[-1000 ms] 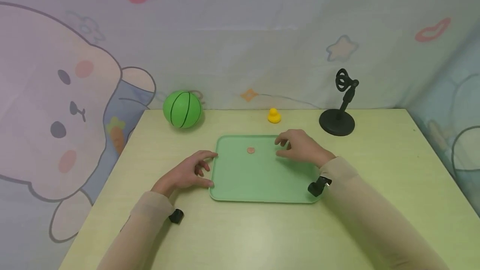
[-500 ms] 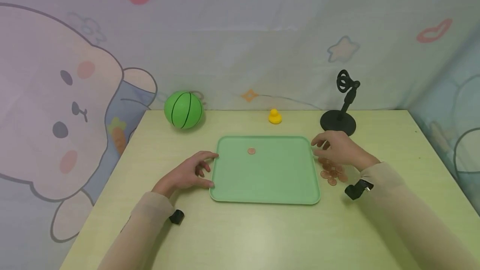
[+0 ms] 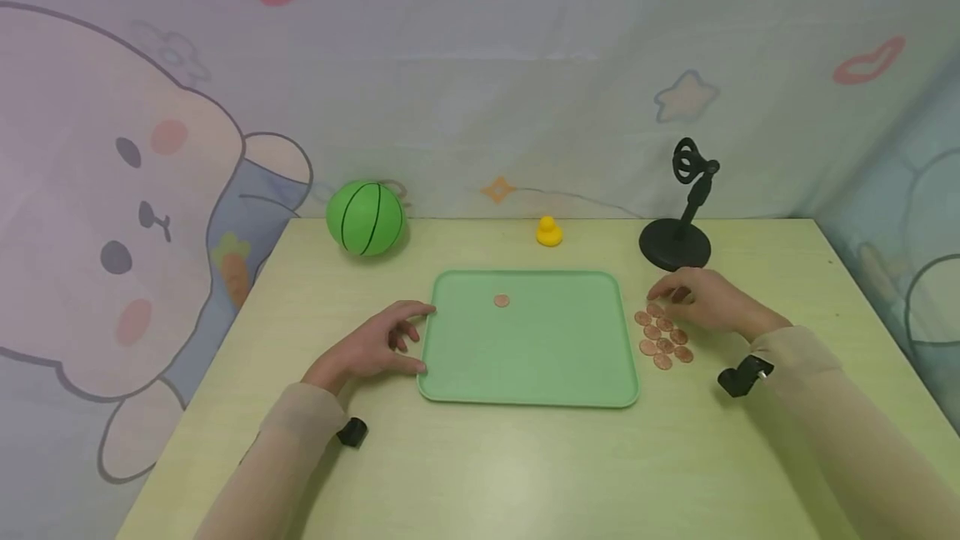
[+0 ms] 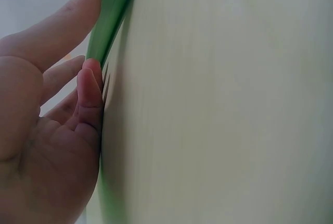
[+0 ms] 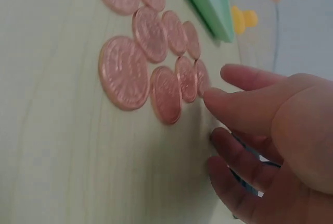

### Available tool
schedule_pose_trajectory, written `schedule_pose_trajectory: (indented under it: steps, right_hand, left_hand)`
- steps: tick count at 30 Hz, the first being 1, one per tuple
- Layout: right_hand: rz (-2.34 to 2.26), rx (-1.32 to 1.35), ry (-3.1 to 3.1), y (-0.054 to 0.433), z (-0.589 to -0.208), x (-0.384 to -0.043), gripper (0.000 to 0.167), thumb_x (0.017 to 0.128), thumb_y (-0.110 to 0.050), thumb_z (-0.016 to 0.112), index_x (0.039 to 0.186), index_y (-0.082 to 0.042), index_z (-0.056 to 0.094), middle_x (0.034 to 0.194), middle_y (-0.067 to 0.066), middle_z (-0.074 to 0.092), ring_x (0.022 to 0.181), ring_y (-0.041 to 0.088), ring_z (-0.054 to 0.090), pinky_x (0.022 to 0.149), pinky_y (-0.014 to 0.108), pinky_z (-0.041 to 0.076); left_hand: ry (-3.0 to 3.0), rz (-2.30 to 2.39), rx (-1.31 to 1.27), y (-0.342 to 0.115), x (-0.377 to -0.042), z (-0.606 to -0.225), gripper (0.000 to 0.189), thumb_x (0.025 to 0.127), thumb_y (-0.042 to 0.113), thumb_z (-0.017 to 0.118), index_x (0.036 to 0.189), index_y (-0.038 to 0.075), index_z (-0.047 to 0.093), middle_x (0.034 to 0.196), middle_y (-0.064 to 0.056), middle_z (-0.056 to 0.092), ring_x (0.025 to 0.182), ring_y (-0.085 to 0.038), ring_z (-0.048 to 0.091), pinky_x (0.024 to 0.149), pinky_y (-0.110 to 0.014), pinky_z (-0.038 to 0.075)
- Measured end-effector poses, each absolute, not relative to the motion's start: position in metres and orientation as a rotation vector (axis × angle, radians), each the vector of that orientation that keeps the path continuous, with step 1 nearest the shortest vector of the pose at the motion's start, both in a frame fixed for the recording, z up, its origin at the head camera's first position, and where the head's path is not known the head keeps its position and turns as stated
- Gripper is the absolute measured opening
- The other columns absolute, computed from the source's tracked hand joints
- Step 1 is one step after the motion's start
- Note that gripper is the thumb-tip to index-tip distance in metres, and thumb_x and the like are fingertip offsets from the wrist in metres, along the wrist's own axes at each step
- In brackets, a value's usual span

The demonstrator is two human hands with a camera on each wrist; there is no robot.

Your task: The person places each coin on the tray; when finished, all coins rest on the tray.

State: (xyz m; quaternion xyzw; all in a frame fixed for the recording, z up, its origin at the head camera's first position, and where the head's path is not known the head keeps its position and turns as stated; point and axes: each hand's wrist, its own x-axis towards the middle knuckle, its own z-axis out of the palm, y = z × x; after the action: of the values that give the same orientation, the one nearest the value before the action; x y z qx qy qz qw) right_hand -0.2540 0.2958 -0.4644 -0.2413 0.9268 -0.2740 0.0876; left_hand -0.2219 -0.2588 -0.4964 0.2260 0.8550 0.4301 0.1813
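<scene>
A light green tray lies on the table with one copper coin near its back edge. My left hand rests at the tray's left rim, thumb and forefinger spread apart and touching it. In the left wrist view, fingertips touch the green rim. Right of the tray lies a cluster of several copper coins. Over the far end of that cluster hovers my right hand, fingers loosely bent. In the right wrist view its thumb tip is close beside the outermost coin, with no coin visibly held.
A green ball stands at the table's back left. Behind the tray is a small yellow rubber duck. A black stand with a round base rises just behind my right hand. A printed cloth backdrop borders the table's back edge.
From above the tray, my right hand has moved right to the coins, uncovering the tray's right side and the coin cluster. My left hand has stayed at the rim.
</scene>
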Motion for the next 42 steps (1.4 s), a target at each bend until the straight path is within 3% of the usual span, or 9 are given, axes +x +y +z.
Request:
schedule_pose_trajectory:
  steps: [6,14,24,42]
  right_hand:
    - [-0.841,-0.798,2.759,0.300,-0.473,-0.256,0.026,0.092,0.003,0.076,0.113,-0.011,0.082,0.112,0.005,0.075,0.093,0.018,0.069,0.083,0.037,0.058]
    - [-0.823,-0.867,2.780,0.301,-0.474,-0.259,0.024,0.088,0.001,0.081,0.104,-0.016,0.085,0.104,0.000,0.071,0.094,0.019,0.063,0.080,0.032,0.056]
    - [-0.721,-0.821,2.755,0.296,-0.470,-0.265,0.022,0.089,0.002,0.080,0.105,-0.012,0.083,0.107,0.002,0.074,0.096,0.021,0.069,0.088,0.046,0.057]
    - [-0.603,-0.712,2.756,0.292,-0.466,-0.269,0.008,0.091,-0.007,0.080,0.097,-0.011,0.076,0.095,-0.003,0.071,0.091,0.019,0.063,0.087,0.047,0.054]
  left_hand:
    - [2.403,1.233,0.660,-0.259,-0.221,-0.497,0.090,0.082,0.017,0.093,0.158,0.011,0.045,0.139,-0.014,0.051,0.098,-0.023,0.057,0.087,-0.030,0.051]
    - [2.411,1.219,0.633,-0.260,-0.223,-0.497,0.090,0.081,0.017,0.094,0.158,0.013,0.046,0.139,-0.012,0.051,0.102,-0.023,0.057,0.088,-0.031,0.051]
    - [2.405,1.232,0.649,-0.260,-0.223,-0.497,0.090,0.082,0.016,0.093,0.158,0.011,0.045,0.139,-0.014,0.051,0.103,-0.024,0.057,0.089,-0.033,0.051]
    - [2.401,1.240,0.632,-0.259,-0.222,-0.496,0.089,0.082,0.015,0.093,0.158,0.011,0.046,0.143,-0.015,0.050,0.106,-0.027,0.056,0.092,-0.038,0.051]
